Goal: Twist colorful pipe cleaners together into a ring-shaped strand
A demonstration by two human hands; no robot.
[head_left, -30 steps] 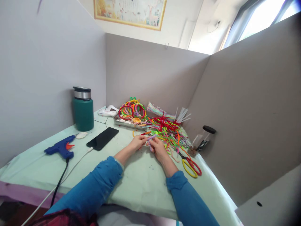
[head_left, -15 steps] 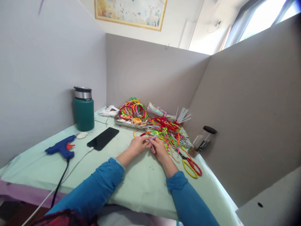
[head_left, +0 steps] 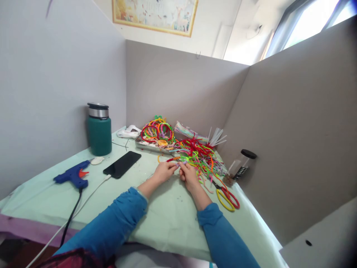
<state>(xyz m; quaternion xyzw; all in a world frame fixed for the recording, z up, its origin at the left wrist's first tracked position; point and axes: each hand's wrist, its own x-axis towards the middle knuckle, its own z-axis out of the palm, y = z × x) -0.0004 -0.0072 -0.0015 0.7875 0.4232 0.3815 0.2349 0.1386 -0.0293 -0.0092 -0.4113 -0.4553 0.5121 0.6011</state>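
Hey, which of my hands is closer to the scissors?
Your right. The scissors lie on the table just to the right of your right hand; your left hand is farther away, beyond the right one.

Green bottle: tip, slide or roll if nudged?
The green bottle stands upright and is taller than wide, so a push near its lid would probably tip it. Lying down, its round body would likely roll. Its opaque wall hides any contents, so weight is uncertain.
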